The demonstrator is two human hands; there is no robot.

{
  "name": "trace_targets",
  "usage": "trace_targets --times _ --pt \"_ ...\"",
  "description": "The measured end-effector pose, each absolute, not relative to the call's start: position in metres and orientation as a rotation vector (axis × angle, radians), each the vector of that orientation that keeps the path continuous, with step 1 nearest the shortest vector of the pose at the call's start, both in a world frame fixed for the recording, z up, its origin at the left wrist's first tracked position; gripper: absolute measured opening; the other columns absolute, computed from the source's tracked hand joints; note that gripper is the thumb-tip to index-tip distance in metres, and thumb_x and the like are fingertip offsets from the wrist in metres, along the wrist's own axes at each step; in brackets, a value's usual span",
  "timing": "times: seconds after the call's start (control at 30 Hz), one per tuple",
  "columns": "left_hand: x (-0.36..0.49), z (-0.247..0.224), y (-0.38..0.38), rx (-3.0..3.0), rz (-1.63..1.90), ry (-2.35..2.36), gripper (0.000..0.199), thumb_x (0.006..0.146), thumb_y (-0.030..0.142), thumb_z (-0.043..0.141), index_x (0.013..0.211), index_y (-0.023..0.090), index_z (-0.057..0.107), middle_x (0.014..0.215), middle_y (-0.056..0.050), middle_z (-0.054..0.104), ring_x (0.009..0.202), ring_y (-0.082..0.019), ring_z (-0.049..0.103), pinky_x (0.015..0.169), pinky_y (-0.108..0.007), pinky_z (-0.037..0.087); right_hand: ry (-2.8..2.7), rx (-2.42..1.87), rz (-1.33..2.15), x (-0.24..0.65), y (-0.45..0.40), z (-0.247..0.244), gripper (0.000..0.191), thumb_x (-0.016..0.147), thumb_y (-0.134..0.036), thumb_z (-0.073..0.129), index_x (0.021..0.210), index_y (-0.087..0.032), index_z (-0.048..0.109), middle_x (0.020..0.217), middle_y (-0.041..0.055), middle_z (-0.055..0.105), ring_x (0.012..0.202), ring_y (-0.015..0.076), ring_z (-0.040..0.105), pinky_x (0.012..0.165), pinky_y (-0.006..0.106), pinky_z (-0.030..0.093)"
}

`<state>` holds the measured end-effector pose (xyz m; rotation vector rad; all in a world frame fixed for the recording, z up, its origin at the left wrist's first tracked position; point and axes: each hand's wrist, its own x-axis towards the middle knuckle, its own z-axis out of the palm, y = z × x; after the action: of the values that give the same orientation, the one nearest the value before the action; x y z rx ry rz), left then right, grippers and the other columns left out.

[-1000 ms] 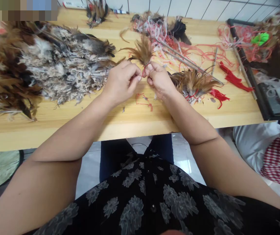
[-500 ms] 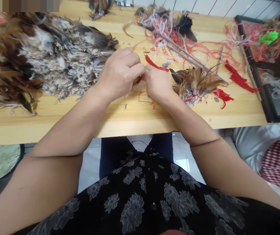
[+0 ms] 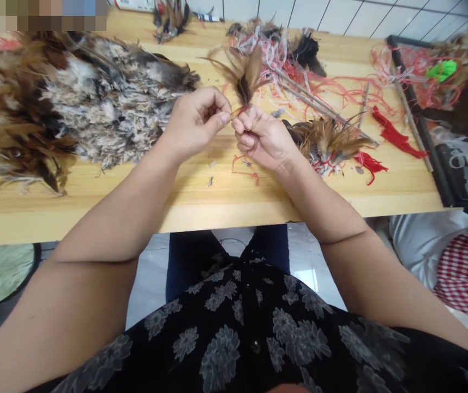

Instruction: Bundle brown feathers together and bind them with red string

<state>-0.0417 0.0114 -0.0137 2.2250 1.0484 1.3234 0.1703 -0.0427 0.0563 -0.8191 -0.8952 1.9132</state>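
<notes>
Nearest, lower frame: one black patterned shirt (image 3: 217,349), below the near edge of a wooden table (image 3: 226,210). Next, centre: a strip of bare wood, the roomiest patch for the hands, carrying only small debris and red thread scraps (image 3: 255,177). Beyond, upper centre: left hand (image 3: 201,120), thumb and forefinger pinching a thin reddish strand (image 3: 239,111); right hand (image 3: 262,136), fingers closed on the base of a brown feather bunch (image 3: 244,73), tips fanned upward. Condition: strand at the base, binding judged under way, its fastening unfinished. Left of frame: one large grey-and-brown feather pile (image 3: 111,109), close to the left hand, little room that side; whether tied, cannot tell. Right of centre: loose-headed feather cluster (image 3: 332,139), red thread at its base, seemingly bound already, just beside the right wrist. Farther right: red thread skein (image 3: 397,134), apparently stock for further binding, beside a tray (image 3: 421,131) whose black rim limits movement. Upper right of centre: thin sticks (image 3: 316,99) and pink-and-white strips (image 3: 262,46), cluttering the far side. Farthest: tiled wall (image 3: 340,16).
</notes>
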Motion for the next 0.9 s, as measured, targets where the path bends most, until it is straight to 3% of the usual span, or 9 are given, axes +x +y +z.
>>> trace_targets --times 0.17,0.27,0.4,0.57,0.9 --pt "-0.030 -0.010 0.000 2.344 1.381 1.014 0.049 0.116 0.080 0.061 0.104 0.033 0.071 0.111 -0.012 0.077 0.113 -0.036 0.068 0.096 -0.058 0.058 -0.709 -0.881 1.961 0.172 -0.040 0.058 0.043 0.118 -0.005 0.049 0.078 -0.020 0.043 0.073 -0.0078 0.051 0.052 0.0023 0.029 0.051 0.013 0.024" --pt "-0.029 -0.009 0.002 2.332 1.507 0.857 0.052 0.117 0.080 0.063 0.098 0.032 0.068 0.113 -0.013 0.078 0.106 -0.035 0.070 0.092 -0.059 0.061 -0.717 -0.880 2.018 0.170 -0.041 0.055 0.040 0.121 -0.009 0.050 0.082 -0.020 0.046 0.074 -0.0082 0.052 0.053 0.0024 0.030 0.052 0.012 0.026" --pt "-0.028 -0.010 0.003 2.183 1.480 0.772 0.063 0.113 0.093 0.065 0.102 0.031 0.064 0.116 -0.011 0.081 0.100 -0.032 0.075 0.084 -0.056 0.068 -0.739 -0.876 2.103 0.168 -0.043 0.051 0.037 0.119 -0.008 0.053 0.085 -0.021 0.047 0.075 -0.0078 0.054 0.055 0.0033 0.038 0.052 0.012 0.030" --pt "-0.025 -0.002 -0.005 2.100 1.386 0.884 0.077 0.107 0.108 0.055 0.104 0.031 0.058 0.111 -0.010 0.083 0.089 -0.029 0.078 0.075 -0.054 0.071 -0.711 -0.849 2.150 0.169 -0.042 0.049 0.035 0.118 -0.006 0.053 0.087 -0.022 0.048 0.074 -0.0074 0.056 0.057 0.0046 0.044 0.052 0.012 0.036" --pt "-0.032 0.009 -0.006 2.101 1.269 0.825 0.085 0.099 0.112 0.064 0.114 0.029 0.073 0.104 -0.009 0.081 0.086 -0.029 0.079 0.080 -0.057 0.073 -0.660 -0.806 2.165 0.171 -0.046 0.049 0.036 0.118 -0.007 0.056 0.086 -0.021 0.049 0.081 -0.0061 0.059 0.068 0.0063 0.055 0.058 0.014 0.044"
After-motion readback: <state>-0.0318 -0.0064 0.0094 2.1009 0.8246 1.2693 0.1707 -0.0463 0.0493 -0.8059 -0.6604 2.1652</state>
